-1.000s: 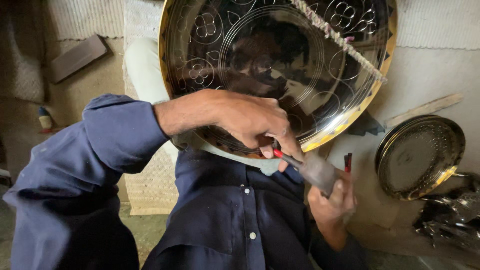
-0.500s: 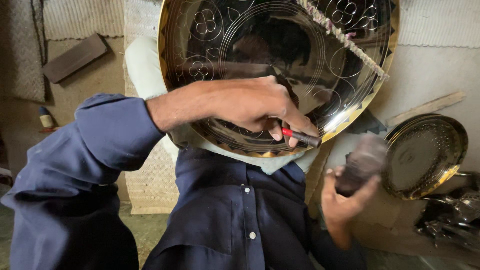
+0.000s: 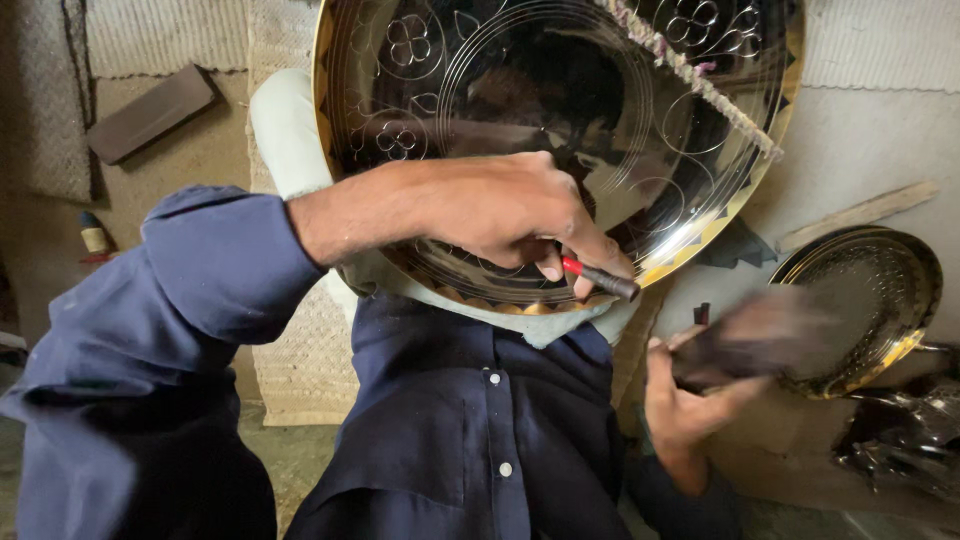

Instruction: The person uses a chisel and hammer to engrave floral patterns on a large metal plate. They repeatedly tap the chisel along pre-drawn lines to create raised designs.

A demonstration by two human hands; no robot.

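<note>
A large shiny brass tray [image 3: 400,90], engraved with flowers and circles, leans against my lap and fills the upper middle of the view. My left hand [image 3: 500,215] rests on its lower rim and pinches a red-and-dark chisel [image 3: 600,278] with the tip pointing right at the gold zigzag border. My right hand [image 3: 690,400] is lower right, gripping a dark hammer [image 3: 760,335] that is motion-blurred and raised away from the chisel. A frayed cord [image 3: 690,75] runs across the tray's upper right.
A smaller engraved brass plate [image 3: 865,305] lies at the right, with a wooden stick [image 3: 860,213] above it. Crumpled dark metal pieces [image 3: 900,440] sit at the lower right. A flat dark block [image 3: 150,112] and a small bottle [image 3: 95,235] are at the left on woven matting.
The hammer in my right hand has swung back from the chisel, out to the right. My left hand and chisel stay at the tray's lower rim.
</note>
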